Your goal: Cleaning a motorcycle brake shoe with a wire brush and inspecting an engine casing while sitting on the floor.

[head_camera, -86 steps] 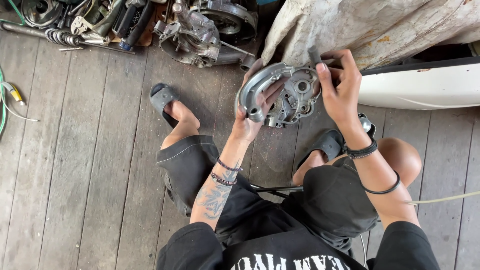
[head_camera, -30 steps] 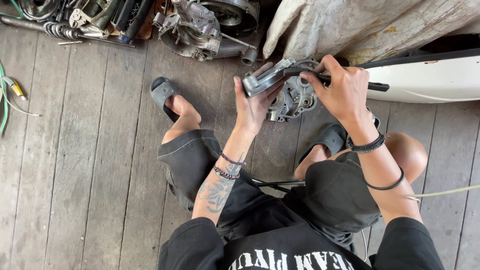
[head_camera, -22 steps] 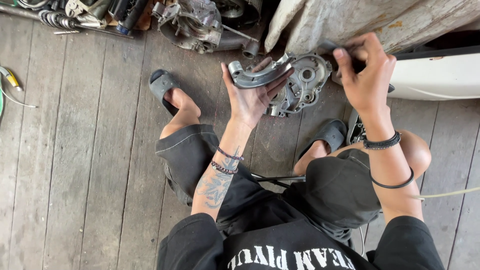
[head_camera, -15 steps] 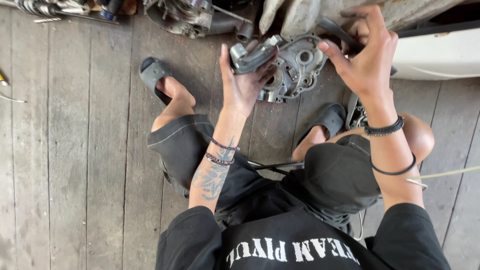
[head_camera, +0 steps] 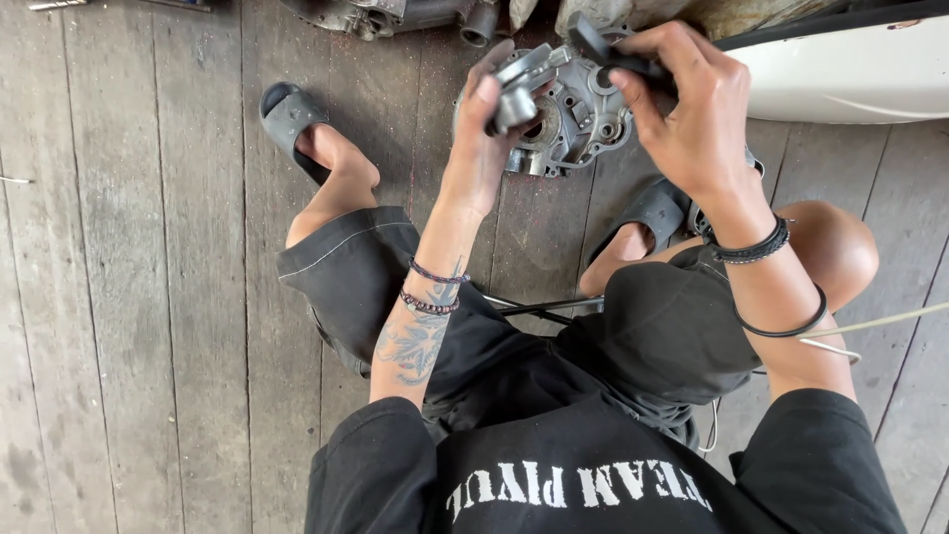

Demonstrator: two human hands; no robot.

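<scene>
Weathered floor planks (head_camera: 148, 297) lie under a crouching person; left hand (head_camera: 484, 138) curls around the grey engine casing (head_camera: 568, 119), right hand (head_camera: 682, 109) pinches a black tool (head_camera: 618, 54) at it, mid-fitting; steady alignment seems needed next

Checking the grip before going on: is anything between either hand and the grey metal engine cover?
Nothing visible. The left hand grips the engine cover at its left edge; the right hand presses a dark tool against its top.
</scene>
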